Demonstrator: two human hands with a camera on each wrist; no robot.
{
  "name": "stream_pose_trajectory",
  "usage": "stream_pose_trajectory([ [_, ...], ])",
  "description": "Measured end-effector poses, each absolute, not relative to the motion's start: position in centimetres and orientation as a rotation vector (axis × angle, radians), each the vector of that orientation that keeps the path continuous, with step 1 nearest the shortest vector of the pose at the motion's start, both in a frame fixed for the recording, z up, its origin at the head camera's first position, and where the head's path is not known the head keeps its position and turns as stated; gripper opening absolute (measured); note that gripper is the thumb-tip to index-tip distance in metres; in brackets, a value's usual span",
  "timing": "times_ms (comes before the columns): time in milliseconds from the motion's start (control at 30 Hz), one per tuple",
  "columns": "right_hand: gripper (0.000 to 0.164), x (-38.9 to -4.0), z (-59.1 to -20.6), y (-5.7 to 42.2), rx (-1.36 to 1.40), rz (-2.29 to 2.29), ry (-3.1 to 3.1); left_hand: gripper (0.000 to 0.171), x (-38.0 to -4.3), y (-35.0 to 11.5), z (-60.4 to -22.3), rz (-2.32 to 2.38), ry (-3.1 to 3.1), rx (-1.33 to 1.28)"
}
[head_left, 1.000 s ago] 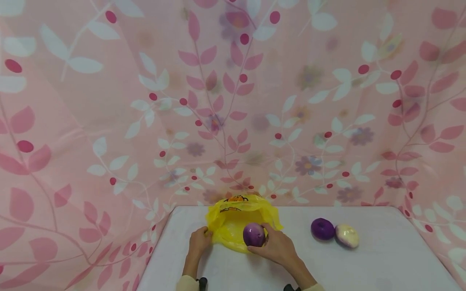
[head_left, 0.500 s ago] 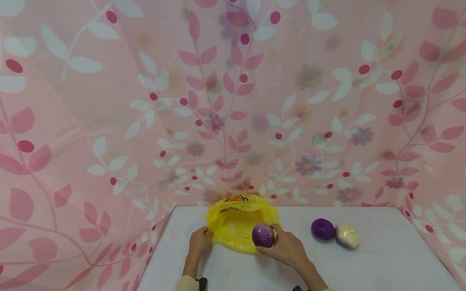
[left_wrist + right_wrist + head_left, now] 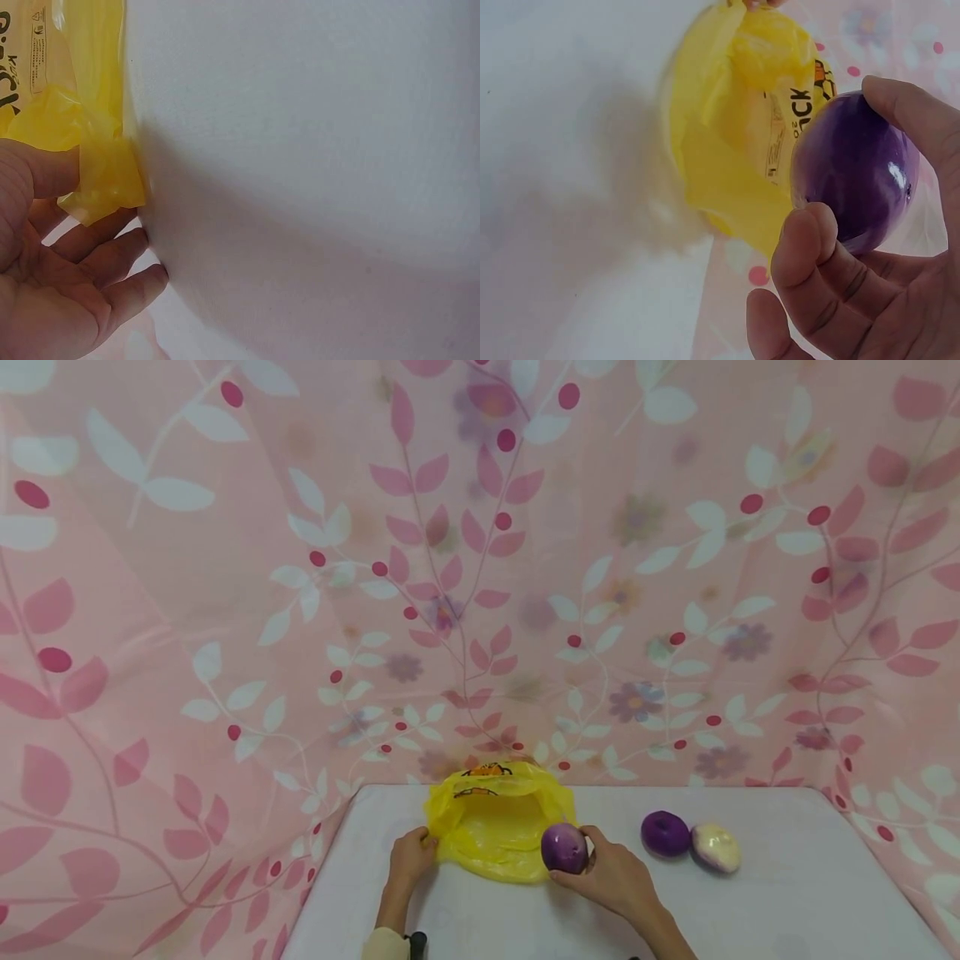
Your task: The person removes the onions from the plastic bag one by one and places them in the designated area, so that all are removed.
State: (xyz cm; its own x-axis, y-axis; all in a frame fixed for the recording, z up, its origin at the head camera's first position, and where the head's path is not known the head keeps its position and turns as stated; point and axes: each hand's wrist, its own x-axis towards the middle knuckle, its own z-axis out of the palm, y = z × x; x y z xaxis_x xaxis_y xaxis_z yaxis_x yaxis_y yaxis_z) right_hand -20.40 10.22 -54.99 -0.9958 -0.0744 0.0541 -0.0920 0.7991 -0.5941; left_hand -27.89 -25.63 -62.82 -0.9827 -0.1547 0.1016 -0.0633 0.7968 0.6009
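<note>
A yellow plastic bag with dark and orange print lies on the white table, its mouth open toward me. My left hand pinches the left edge of the bag between thumb and fingers, as the left wrist view shows on the yellow film. At the right side of the bag's mouth, my right hand holds a glossy purple round vegetable, its exact kind unclear. In the right wrist view the thumb and fingers grip this purple vegetable from both sides, with the bag behind it.
To the right on the table sit a dark purple round piece with a dimple and a cream one with a purple edge, touching side by side. A pink leaf-patterned curtain hangs behind the table.
My right hand has moved to the right with the purple vegetable, from in front of the bag's mouth to its right edge. The left hand stays on the bag.
</note>
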Motion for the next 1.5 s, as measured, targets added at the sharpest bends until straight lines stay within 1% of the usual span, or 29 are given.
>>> stream_pose_trajectory([
  [100, 0.092, -20.1, -54.9, 10.7, 0.118, 1.009, -2.939, 0.01, -27.9, -25.7, -62.9, -0.938, -2.844, 0.167],
  [333, 0.092, -19.9, -55.5, 11.9, 0.053, 0.991, -2.958, 0.008, -27.9, -25.7, -63.1, -0.937, -2.848, 0.156],
  [533, 0.088, -19.7, -56.3, 13.1, 0.009, 1.005, -2.954, 0.015, -27.6, -25.6, -62.7, -0.914, -2.827, 0.133],
  [733, 0.089, -19.7, -57.0, 14.4, -0.038, 1.003, -2.984, 0.018, -27.5, -25.7, -62.5, -0.906, -2.829, 0.119],
  [833, 0.09, -19.7, -57.2, 15.1, -0.063, 0.997, -3.012, 0.018, -27.5, -25.7, -62.6, -0.918, -2.829, 0.118],
  [1033, 0.094, -19.9, -57.6, 16.6, -0.138, 1.016, -3.042, 0.011, -27.6, -25.7, -62.7, -0.915, -2.816, 0.111],
  [1233, 0.103, -19.9, -57.9, 17.8, -0.172, 1.026, -3.061, 0.011, -27.6, -25.6, -62.5, -0.941, -2.838, 0.136],
  [1500, 0.106, -19.9, -58.3, 19.4, -0.206, 1.018, -3.106, 0.01, -27.6, -25.6, -62.4, -0.932, -2.84, 0.137],
])
